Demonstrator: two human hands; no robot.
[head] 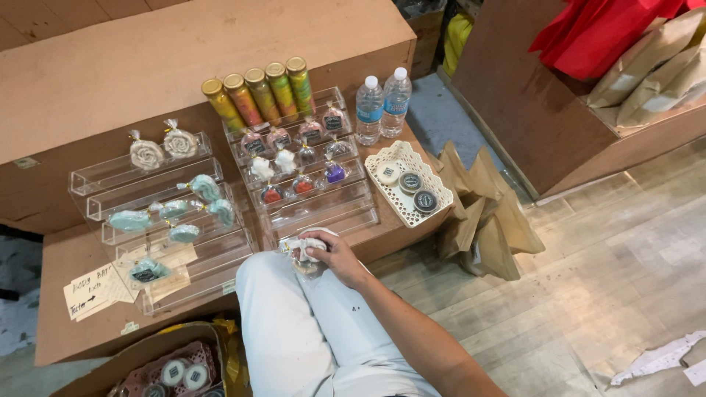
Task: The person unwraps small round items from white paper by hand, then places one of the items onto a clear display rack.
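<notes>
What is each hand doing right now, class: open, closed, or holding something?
Right hand: closed around a small clear-wrapped packet, resting on the knee.
Left hand: not in view, so its state cannot be told.

The right arm reaches from five o'clock toward eleven o'clock, its bare forearm lying along the white-trousered thigh, the right hand (332, 255) at the knee with fingers curled shut; the left hand is out of view.

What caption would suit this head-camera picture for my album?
Right hand holds a small wrapped item over the knee, before clear tiered display shelves of wrapped trinkets, beside a white basket of round tins.
</notes>
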